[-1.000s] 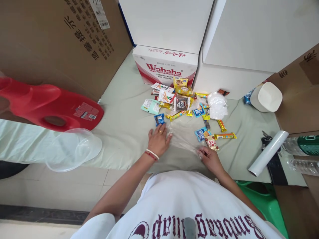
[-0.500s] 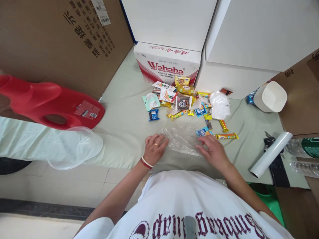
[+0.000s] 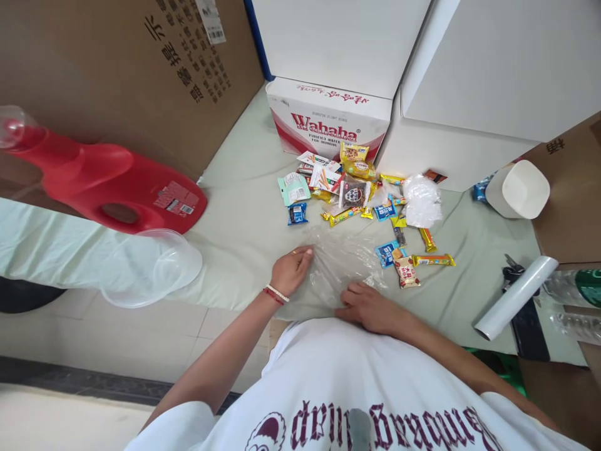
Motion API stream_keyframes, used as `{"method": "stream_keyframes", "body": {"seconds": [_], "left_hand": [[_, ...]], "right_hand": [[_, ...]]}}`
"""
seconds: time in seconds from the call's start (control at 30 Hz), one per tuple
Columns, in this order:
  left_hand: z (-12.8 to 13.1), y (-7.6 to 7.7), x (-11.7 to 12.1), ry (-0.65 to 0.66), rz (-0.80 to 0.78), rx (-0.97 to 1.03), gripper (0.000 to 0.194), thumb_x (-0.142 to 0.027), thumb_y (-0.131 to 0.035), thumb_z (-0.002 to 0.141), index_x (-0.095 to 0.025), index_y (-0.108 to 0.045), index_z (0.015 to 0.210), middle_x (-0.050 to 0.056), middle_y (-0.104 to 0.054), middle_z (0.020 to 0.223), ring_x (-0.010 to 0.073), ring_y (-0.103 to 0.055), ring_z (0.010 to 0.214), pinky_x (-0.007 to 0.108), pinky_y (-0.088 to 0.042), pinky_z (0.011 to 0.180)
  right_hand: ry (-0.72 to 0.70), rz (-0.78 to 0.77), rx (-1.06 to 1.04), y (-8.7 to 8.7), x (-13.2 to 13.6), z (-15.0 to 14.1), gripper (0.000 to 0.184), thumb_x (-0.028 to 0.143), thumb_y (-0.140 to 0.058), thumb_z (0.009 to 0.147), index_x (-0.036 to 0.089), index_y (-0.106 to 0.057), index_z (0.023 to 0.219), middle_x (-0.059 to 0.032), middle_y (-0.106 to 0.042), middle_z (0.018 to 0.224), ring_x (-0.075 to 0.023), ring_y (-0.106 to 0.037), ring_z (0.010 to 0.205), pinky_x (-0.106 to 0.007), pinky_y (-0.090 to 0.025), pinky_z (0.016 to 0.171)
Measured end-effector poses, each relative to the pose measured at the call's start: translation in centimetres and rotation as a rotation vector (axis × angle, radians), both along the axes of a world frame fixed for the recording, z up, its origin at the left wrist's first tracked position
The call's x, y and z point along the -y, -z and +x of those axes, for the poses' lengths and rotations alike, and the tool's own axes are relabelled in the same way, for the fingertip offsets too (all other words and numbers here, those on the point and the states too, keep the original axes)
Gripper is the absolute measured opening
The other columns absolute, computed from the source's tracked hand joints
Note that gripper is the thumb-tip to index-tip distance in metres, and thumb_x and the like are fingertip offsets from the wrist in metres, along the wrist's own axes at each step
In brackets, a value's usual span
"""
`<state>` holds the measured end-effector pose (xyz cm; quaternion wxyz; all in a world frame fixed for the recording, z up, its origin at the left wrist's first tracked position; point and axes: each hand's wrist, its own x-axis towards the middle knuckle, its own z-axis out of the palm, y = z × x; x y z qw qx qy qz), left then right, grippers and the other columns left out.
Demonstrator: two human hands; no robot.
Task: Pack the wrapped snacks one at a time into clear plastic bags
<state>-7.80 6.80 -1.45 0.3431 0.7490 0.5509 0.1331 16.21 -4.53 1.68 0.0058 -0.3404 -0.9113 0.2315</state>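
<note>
A clear plastic bag (image 3: 335, 260) lies spread and crinkled on the cloth-covered table in front of me. My left hand (image 3: 291, 272) is closed, thumb and fingers pinching the bag's left edge. At its near right side, my right hand (image 3: 369, 307) has its fingers curled down onto the bag's film; the fingertips are partly hidden. Just beyond the bag sits a loose pile of wrapped snacks, including a dark brown packet (image 3: 354, 193) and a mint-green pouch (image 3: 294, 188). Close to my right hand are a red-and-cream snack packet (image 3: 407, 273) and a blue packet (image 3: 387, 254).
A Wahaha water carton (image 3: 328, 122) stands behind the snacks. At left lie a red jug (image 3: 122, 185) and a translucent lid (image 3: 153, 269) over the table edge. A white cup (image 3: 519, 190), a white roll (image 3: 516, 297) and plastic bottles (image 3: 575, 288) are at right.
My right hand has moved left and toward me, onto the bag's near side, uncovering a red-and-cream packet. The left hand's fingers have closed on the bag's edge. The view has shifted slightly.
</note>
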Motion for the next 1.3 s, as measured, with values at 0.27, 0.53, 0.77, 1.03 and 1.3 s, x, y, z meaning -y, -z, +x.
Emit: {"method": "stream_keyframes", "body": {"seconds": [0.27,0.53,0.77,1.03,1.3], "left_hand": [[-0.5,-1.1,1.1,0.232,-0.006,-0.234,0.022,-0.037,-0.07,0.085,-0.021,-0.061,0.074,0.002,-0.044,0.162,0.0247,-0.07,0.11,0.038,-0.059,0.085],[-1.1,-2.3,2.2,0.364,-0.045,-0.348,0.061,-0.032,-0.081,0.076,-0.023,-0.057,0.131,0.009,-0.025,0.171,0.0319,-0.047,0.145,0.045,-0.058,0.1],[-3.6,-1.5,4.4,0.407,-0.048,-0.354,0.088,-0.021,-0.08,0.074,-0.031,-0.044,0.153,0.006,-0.022,0.172,0.0319,-0.046,0.146,0.044,-0.055,0.106],[-4.0,-1.2,4.2,0.454,-0.023,-0.292,0.085,-0.018,-0.079,0.073,-0.032,-0.048,0.151,0.006,-0.023,0.172,0.0339,-0.05,0.141,0.047,-0.054,0.107],[-2.3,-2.2,4.5,0.43,-0.103,-0.336,0.088,-0.014,-0.079,0.072,-0.029,-0.047,0.153,0.007,-0.019,0.173,0.0333,-0.046,0.143,0.045,-0.051,0.11]], "right_hand": [[0.136,-0.422,-0.145,-3.7,-0.8,8.5,0.028,0.029,-0.053,0.103,0.026,-0.075,0.12,-0.0073,-0.073,0.113,-0.0203,-0.063,0.102,-0.032,-0.047,0.089],[1.181,0.136,0.32,-0.5,-14.9,9.8,0.056,0.046,-0.054,0.099,0.014,-0.051,0.145,-0.0203,-0.06,0.135,-0.0328,-0.066,0.11,-0.037,-0.051,0.085],[1.159,0.073,0.346,-0.3,-17.1,9.8,0.071,0.04,-0.072,0.087,0.015,-0.044,0.146,-0.0203,-0.055,0.136,-0.0321,-0.064,0.112,-0.038,-0.052,0.089],[0.501,-0.138,0.289,-1.8,-9.1,12.3,0.079,0.021,-0.075,0.079,0.022,-0.043,0.152,-0.0149,-0.048,0.146,-0.0274,-0.065,0.112,-0.034,-0.05,0.092],[0.442,-0.124,0.473,-1.6,-7.3,12.2,0.068,0.028,-0.072,0.082,0.021,-0.047,0.145,-0.0157,-0.053,0.136,-0.0278,-0.068,0.1,-0.032,-0.05,0.078]]}}
